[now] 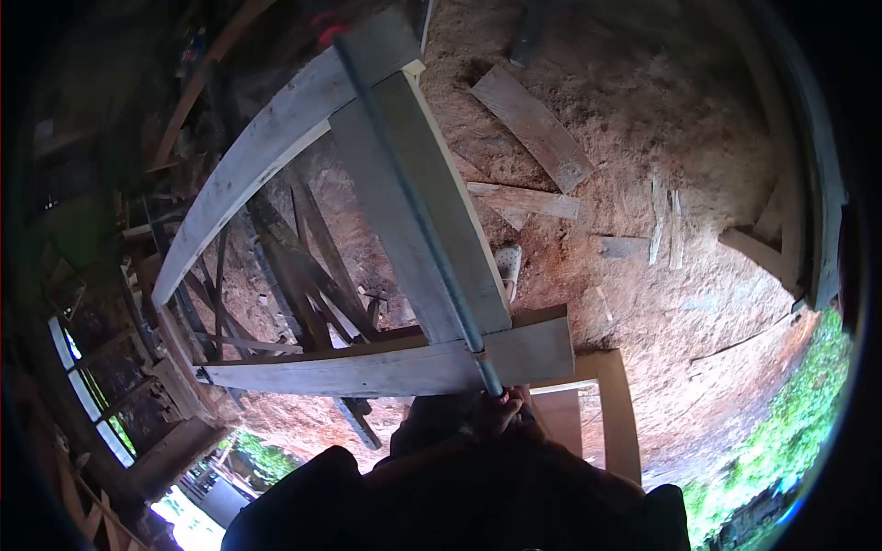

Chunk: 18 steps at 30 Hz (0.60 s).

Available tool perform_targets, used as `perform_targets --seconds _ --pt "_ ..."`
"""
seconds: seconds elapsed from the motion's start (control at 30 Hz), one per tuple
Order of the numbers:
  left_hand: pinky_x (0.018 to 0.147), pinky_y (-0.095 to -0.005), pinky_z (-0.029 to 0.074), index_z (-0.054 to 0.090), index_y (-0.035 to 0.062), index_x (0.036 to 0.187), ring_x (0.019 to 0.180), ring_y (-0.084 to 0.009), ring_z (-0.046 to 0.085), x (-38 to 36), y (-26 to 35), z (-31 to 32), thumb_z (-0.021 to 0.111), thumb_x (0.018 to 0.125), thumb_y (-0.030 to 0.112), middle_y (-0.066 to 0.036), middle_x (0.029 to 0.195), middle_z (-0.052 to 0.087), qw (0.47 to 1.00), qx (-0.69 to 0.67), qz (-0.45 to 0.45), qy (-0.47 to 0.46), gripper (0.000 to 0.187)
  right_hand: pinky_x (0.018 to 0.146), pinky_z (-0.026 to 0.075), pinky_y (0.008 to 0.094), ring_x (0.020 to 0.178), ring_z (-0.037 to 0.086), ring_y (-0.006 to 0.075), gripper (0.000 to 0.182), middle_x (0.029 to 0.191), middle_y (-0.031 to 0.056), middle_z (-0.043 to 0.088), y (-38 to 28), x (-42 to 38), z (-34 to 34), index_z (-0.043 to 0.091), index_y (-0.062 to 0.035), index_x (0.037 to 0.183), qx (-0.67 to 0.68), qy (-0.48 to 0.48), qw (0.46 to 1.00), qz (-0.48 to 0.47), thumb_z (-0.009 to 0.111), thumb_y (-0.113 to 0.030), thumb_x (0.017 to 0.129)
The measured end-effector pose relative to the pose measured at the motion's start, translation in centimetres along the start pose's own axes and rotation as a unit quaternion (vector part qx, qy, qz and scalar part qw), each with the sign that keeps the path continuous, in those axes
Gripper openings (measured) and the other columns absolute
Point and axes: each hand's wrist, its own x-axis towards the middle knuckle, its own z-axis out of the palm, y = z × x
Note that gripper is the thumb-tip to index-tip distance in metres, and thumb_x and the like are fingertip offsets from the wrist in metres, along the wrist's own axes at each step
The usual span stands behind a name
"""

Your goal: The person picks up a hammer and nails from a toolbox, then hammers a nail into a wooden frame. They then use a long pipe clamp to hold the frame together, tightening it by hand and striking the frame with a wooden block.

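Observation:
My right hand [501, 415], small and partly in shadow, is closed around the near end of a long metal bar clamp [424, 216]. The clamp runs lengthwise over a wide board [390, 220] of a wooden frame. A curved plank [248, 161] forms the frame's far side, and another long plank [367, 369] lies across its near side, close to my body. The clamp's red far end [333, 33] is blurred beyond the curved plank. My left hand cannot be made out in the dark area by my body.
Loose boards [536, 129] lie on the brown dirt ground [643, 119]. Dark beams [294, 266] show beneath and beyond the frame. A second pale wooden frame [620, 413] stands at my right. Wooden structures [175, 390] are on the left, with greenery [781, 432] at lower right.

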Motion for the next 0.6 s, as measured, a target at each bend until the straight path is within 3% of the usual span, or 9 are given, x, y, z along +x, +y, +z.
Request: perform_targets --seconds 0.03,0.13,0.17,0.27,0.4,0.43,0.53,0.57,0.6 --pt "0.058 -0.0308 0.053 0.058 0.0123 0.088 0.067 -0.0101 0.062 -0.5 -0.3 1.3 0.064 0.094 0.01 0.002 0.072 0.06 0.984 -0.146 -0.087 0.05 0.009 0.078 0.051 0.0326 0.089 0.061 0.0181 0.031 0.093 0.0086 0.063 -0.7 1.0 -0.2 0.06 0.0003 0.105 -0.011 -0.013 1.0 -0.003 0.051 -0.03 0.105" --pt "0.059 -0.0297 0.05 0.055 0.0128 0.085 0.069 -0.0086 0.06 -1.0 2.7 1.9 0.065 0.094 0.01 0.002 0.073 0.058 0.974 -0.18 -0.122 0.057 0.014 0.079 0.051 0.033 0.089 0.062 0.0185 0.03 0.093 0.0088 0.063 -2.4 3.2 -1.0 0.06 0.0 0.106 -0.04 -0.05 0.998 -0.003 0.051 -0.029 0.104" --pt "0.062 -0.0292 0.05 0.054 0.0122 0.083 0.07 -0.0081 0.058 -1.1 6.0 2.5 0.064 0.093 0.011 0.003 0.075 0.058 0.971 -0.161 -0.175 0.04 0.014 0.079 0.052 0.0331 0.089 0.062 0.0186 0.03 0.093 0.0089 0.064 -2.9 3.9 -0.8 0.06 -0.0001 0.107 -0.047 -0.064 0.997 -0.001 0.052 -0.029 0.104" --pt "0.063 -0.0313 0.05 0.059 0.0089 0.085 0.072 -0.0117 0.061 -0.4 2.9 1.6 0.065 0.091 0.013 0.0 0.077 0.061 0.993 -0.103 -0.048 0.037 0.009 0.079 0.052 0.0335 0.089 0.063 0.0191 0.029 0.093 0.0092 0.064 -4.8 6.6 -0.3 0.061 -0.0004 0.107 -0.069 -0.12 0.99 0.006 0.052 -0.028 0.103" --pt "0.066 -0.0367 0.052 0.065 0.0031 0.09 0.076 -0.0165 0.066 0.3 0.0 2.6 0.069 0.089 0.018 -0.007 0.08 0.066 0.986 -0.025 0.047 0.16 0.016 0.08 0.053 0.034 0.089 0.064 0.0196 0.028 0.094 0.0095 0.065 -7.3 10.5 0.4 0.061 -0.0008 0.108 -0.108 -0.207 0.972 0.015 0.054 -0.027 0.102" --pt "0.065 -0.0379 0.052 0.065 0.0034 0.089 0.075 -0.0184 0.068 1.2 -2.8 2.6 0.07 0.088 0.018 -0.009 0.081 0.068 0.981 0.012 0.042 0.188 0.016 0.08 0.053 0.0341 0.09 0.064 0.0198 0.028 0.094 0.0096 0.065 -7.9 11.6 0.8 0.061 -0.0009 0.109 -0.117 -0.23 0.966 0.018 0.054 -0.027 0.102" --pt "0.064 -0.0399 0.053 0.066 0.0038 0.089 0.071 -0.0223 0.07 0.5 1.5 4.1 0.072 0.087 0.021 -0.01 0.076 0.069 0.959 0.022 -0.054 0.278 0.019 0.081 0.054 0.0345 0.09 0.065 0.0202 0.028 0.094 0.0099 0.066 -10.5 15.4 3.2 0.061 -0.0012 0.11 -0.144 -0.306 0.941 0.02 0.055 -0.026 0.101" --pt "0.061 -0.0412 0.053 0.066 0.004 0.086 0.068 -0.0237 0.07 1.4 -2.6 4.1 0.074 0.086 0.024 -0.011 0.068 0.066 0.949 0.032 -0.045 0.31 0.021 0.081 0.054 0.0346 0.09 0.065 0.0203 0.027 0.094 0.0099 0.066 -11.2 16.2 3.1 0.061 -0.0012 0.11 -0.156 -0.327 0.932 0.025 0.055 -0.026 0.101" --pt "0.061 -0.0413 0.053 0.066 0.0043 0.085 0.067 -0.024 0.07 -0.2 -2.8 4.7 0.074 0.085 0.024 -0.011 0.067 0.066 0.95 0.061 -0.078 0.295 0.021 0.081 0.055 0.0347 0.09 0.065 0.0205 0.027 0.094 0.01 0.066 -11.7 17.0 3.7 0.062 -0.0013 0.11 -0.172 -0.343 0.923 0.029 0.055 -0.026 0.1"
